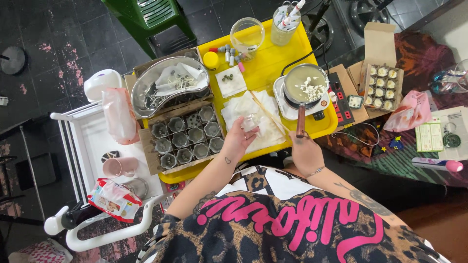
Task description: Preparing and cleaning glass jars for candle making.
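Left hand (239,140) grips a small clear glass cup (250,122) over the white paper towels (243,109) on the yellow tray (273,53), just right of the box of empty glass cups (187,136). Right hand (304,151) is closed on the wooden handle (301,122) of the saucepan (306,84), which holds pale liquid with white chunks and sits on a small white hotplate (292,109).

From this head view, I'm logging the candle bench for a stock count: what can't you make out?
- Left hand: holds a small clear jar; its contents are too small and see-through to tell.
- Right hand: its grip on the pan handle hides the handle's end.
- Grey moulds: what sits inside is too small to tell.
- Glass bowl: cut off by the right edge.
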